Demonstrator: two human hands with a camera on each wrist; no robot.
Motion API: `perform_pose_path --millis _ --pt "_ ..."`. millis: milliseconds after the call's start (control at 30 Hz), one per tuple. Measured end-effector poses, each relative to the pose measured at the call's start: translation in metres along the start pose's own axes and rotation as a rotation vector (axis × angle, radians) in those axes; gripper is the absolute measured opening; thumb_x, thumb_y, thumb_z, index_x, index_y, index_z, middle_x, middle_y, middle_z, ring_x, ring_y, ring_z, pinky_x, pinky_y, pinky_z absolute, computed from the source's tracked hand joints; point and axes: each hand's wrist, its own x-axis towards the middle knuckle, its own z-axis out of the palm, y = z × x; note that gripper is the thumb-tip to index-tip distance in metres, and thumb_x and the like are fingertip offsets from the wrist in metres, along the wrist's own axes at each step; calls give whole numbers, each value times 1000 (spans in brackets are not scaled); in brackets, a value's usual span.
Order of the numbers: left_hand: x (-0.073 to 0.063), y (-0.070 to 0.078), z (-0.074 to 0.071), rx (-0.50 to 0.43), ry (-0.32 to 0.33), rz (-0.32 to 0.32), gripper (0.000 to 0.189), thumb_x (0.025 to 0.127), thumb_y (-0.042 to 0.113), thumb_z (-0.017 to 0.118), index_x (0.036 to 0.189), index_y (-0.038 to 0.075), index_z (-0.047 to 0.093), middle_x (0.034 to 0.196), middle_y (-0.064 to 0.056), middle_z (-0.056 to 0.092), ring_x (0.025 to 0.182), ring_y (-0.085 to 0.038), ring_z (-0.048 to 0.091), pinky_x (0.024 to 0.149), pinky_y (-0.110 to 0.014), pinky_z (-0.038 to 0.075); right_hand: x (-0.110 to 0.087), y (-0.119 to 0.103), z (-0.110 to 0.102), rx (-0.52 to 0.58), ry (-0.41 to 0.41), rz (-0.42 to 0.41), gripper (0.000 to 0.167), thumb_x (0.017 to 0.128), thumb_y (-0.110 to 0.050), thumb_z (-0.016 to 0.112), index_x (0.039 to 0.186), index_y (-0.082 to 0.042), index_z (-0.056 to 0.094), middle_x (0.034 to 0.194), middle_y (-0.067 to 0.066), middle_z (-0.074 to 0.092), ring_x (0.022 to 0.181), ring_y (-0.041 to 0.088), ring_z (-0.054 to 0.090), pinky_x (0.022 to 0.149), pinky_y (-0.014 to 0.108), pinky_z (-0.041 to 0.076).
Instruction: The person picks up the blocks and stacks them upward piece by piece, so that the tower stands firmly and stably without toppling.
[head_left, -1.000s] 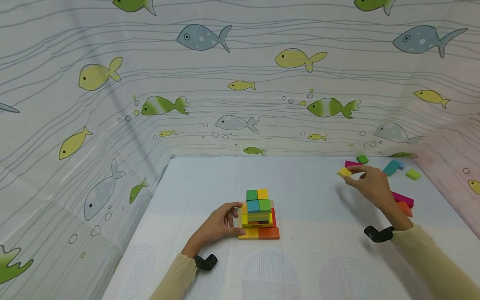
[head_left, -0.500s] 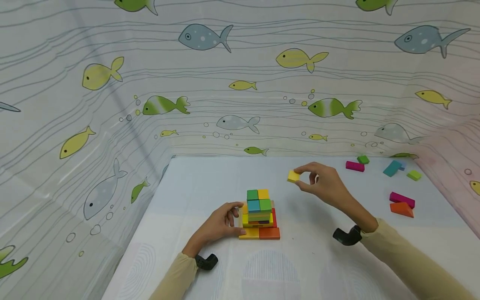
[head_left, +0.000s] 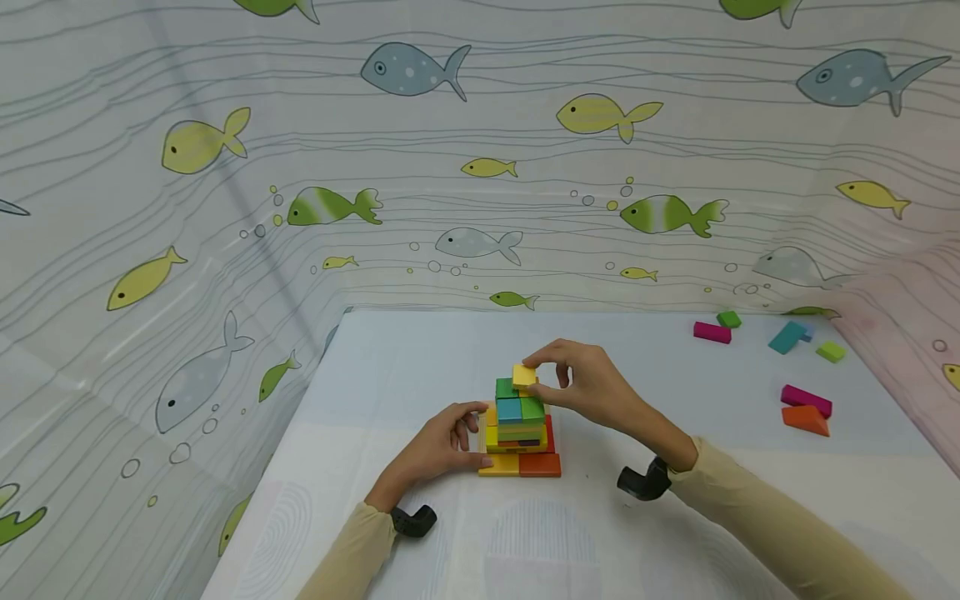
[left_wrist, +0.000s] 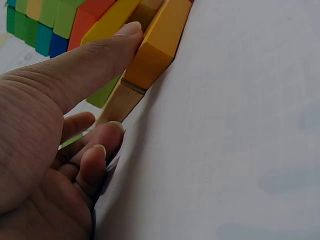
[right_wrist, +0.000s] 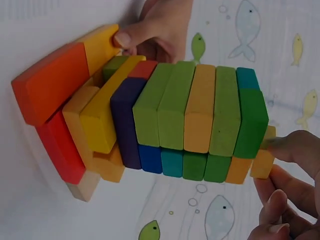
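A tower of coloured wooden blocks (head_left: 519, 433) stands on a wider base of flat yellow, orange and red blocks. My right hand (head_left: 592, 385) pinches a small yellow block (head_left: 523, 377) between thumb and fingertips, right at the tower's top. From the right wrist view, this yellow block (right_wrist: 262, 164) overlaps the uppermost layer, beside a green block (right_wrist: 251, 122). At the base's left side rests my left hand (head_left: 442, 446); its straight thumb touches the yellow-orange base block (left_wrist: 159, 45). The other fingers lie loosely bent near a plain wood piece (left_wrist: 120, 102).
Loose blocks lie at the table's right: a magenta block (head_left: 712, 332), a green one (head_left: 729, 319), a teal one (head_left: 787, 337), a lime one (head_left: 831, 352), another magenta one (head_left: 806, 401) and an orange wedge (head_left: 806, 420). A fish-print curtain (head_left: 420, 150) surrounds the white table.
My right hand has carried the yellow block leftward from the loose blocks at the right to the tower's top. The left hand has stayed at the base.
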Motion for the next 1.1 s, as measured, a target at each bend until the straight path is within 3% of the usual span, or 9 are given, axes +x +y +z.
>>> perform_pose_path --millis 367,600,700,833,967,1100 --pt "0 2 0 15 -3 -2 77 81 41 89 147 29 51 111 2 56 80 -16 57 70 -29 49 3 -7 17 68 -28 -38 38 86 -16 86 122 -14 74 113 -6 71 72 12 53 58 24 45" --pt "0 1 0 14 -1 0 78 80 41 90 147 28 51 111 2 56 80 -17 57 70 -29 49 -2 8 5 28 24 -11 39 88 -26 85 124 -19 73 119 -2 70 71 12 55 59 26 48" --pt "1 2 0 24 0 -2 80 80 42 90 148 27 51 111 2 56 80 -17 57 70 -29 49 -6 34 -11 2 93 41 32 92 -26 81 122 -17 74 117 -2 70 74 14 56 61 29 48" --pt "1 4 -2 23 3 -7 81 80 41 90 149 26 51 111 2 57 80 -17 56 69 -29 48 -17 87 -42 -33 180 197 31 97 -31 75 123 -13 73 116 4 71 81 19 57 62 31 48" --pt "2 4 -2 24 3 -4 80 80 40 90 149 27 51 111 1 57 79 -17 56 68 -29 48 -36 144 -79 -73 248 399 42 101 -43 66 128 -11 70 116 11 68 89 25 54 62 29 46" --pt "2 5 0 25 -2 -6 79 81 41 89 149 27 51 111 0 57 79 -18 56 68 -29 48 -63 189 -115 -103 311 529 52 103 -48 59 131 -6 67 119 18 66 96 31 54 65 30 46"
